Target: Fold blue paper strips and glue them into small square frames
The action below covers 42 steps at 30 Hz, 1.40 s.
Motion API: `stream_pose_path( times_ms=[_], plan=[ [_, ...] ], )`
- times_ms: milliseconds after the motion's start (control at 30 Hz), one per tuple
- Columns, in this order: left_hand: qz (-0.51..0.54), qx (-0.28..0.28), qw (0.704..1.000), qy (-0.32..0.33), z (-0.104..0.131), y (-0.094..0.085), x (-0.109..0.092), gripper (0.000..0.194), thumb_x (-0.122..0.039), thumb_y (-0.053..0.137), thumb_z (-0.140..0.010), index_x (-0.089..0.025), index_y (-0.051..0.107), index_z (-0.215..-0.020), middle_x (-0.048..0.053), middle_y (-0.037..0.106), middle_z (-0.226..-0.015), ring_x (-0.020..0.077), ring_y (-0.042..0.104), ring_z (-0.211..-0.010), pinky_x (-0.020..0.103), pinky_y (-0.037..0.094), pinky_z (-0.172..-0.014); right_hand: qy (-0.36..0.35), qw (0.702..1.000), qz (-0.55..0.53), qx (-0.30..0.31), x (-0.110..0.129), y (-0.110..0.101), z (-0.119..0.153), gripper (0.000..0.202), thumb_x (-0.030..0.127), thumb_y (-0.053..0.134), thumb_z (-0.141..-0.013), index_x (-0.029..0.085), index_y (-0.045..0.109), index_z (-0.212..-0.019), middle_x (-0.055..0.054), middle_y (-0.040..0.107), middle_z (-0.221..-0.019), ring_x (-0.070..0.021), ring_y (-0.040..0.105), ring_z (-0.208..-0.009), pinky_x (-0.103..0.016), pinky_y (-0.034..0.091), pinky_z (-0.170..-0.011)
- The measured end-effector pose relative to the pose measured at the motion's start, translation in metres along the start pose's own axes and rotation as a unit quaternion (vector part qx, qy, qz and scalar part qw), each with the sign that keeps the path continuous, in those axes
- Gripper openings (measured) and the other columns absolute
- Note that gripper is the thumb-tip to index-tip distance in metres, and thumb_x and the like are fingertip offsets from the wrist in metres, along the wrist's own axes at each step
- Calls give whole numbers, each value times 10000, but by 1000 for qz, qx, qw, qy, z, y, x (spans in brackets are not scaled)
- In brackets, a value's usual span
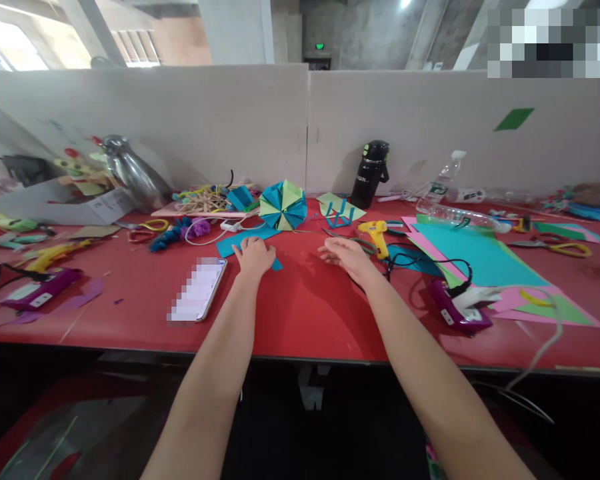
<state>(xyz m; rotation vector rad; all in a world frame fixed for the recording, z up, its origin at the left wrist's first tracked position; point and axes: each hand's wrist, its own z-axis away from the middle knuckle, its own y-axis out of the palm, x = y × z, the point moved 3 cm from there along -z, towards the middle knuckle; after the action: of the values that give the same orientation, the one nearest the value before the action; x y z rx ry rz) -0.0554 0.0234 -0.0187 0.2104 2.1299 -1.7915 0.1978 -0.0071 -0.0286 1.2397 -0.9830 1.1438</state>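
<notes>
My left hand [257, 257] rests on pieces of blue paper [230, 245], its fingers bent and spread, thumb and little finger apart. Its middle fingertips are hidden behind the hand. Over the red tabletop [300, 307], my right hand [349, 257] is open, fingers stretched to the left, with nothing seen in it. Just beyond it lies a yellow glue gun [376, 237] with a black cord. A round fan-folded paper piece [283, 205] in blue and light green stands behind and between my hands. Narrow blue folded strips [341, 215] lie on pale green paper to its right.
A phone [199, 290] lies left of my left arm. Stacked coloured paper [480, 250], a purple power strip [460, 310] with cords, and scissors [555, 247] are at right. A black bottle [371, 173] and a steel jug [135, 175] stand by the partition [205, 120].
</notes>
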Motion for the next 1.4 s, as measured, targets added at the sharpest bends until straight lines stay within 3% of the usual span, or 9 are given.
stream_pose_path(
  times_ms=[200,333,600,767,900,1167,1300,1400],
  plan=[
    [8,8,1000,-13,-1,0,5,404,-340,454,-894,-161,693,-1166,175,486,-1537,394,216,-1539,688,93,-1217,0,1000,9,5,1,1,1,145,270,709,-863,188,671,-976,-89,771,-962,-135,698,-730,-262,567,-689],
    [17,23,999,-14,0,-1,5,391,-354,465,-891,-159,698,-1137,195,583,-1440,397,269,-1522,698,93,-1211,-2,1000,12,6,2,2,3,147,273,697,-873,191,669,-992,-86,768,-964,-132,694,-727,-253,558,-671],
    [21,0,1000,-10,3,-4,3,354,-342,504,-863,-160,719,-1078,211,627,-1354,426,410,-1417,694,122,-1196,-6,1000,17,5,2,3,3,180,317,722,-854,198,675,-981,-83,772,-964,-145,698,-734,-261,560,-662],
    [29,-7,1000,4,5,-7,-1,314,-337,511,-868,-203,750,-1021,157,705,-1243,380,553,-1281,653,115,-1216,-5,1000,24,4,1,3,2,179,320,719,-857,197,673,-978,-81,769,-949,-143,697,-725,-253,552,-649],
    [32,-6,999,5,7,-7,-2,297,-314,514,-864,-225,762,-1000,136,701,-1263,387,543,-1293,665,147,-1200,-5,1000,27,7,0,3,1,183,330,710,-861,202,666,-983,-79,771,-946,-144,697,-721,-256,550,-647],
    [21,10,1000,16,11,-3,-7,313,-341,527,-888,-178,733,-1058,194,630,-1358,408,498,-1343,674,188,-1181,-14,999,49,12,2,3,1,200,378,694,-868,206,659,-963,-86,768,-946,-149,697,-715,-261,550,-636],
    [8,-23,1000,17,15,-17,-12,309,-290,530,-888,-153,727,-1082,196,658,-1308,380,556,-1288,588,268,-1172,-36,996,83,12,1,4,-1,249,420,672,-874,202,654,-993,-101,764,-956,-169,701,-736,-294,558,-661],
    [5,-43,999,33,27,-33,-19,305,-190,517,-869,-189,739,-1079,133,711,-1241,338,612,-1224,494,359,-1114,-74,990,121,-7,2,2,0,335,424,731,-822,202,662,-1064,-112,748,-1018,-213,705,-854,-352,566,-752]
  ],
)
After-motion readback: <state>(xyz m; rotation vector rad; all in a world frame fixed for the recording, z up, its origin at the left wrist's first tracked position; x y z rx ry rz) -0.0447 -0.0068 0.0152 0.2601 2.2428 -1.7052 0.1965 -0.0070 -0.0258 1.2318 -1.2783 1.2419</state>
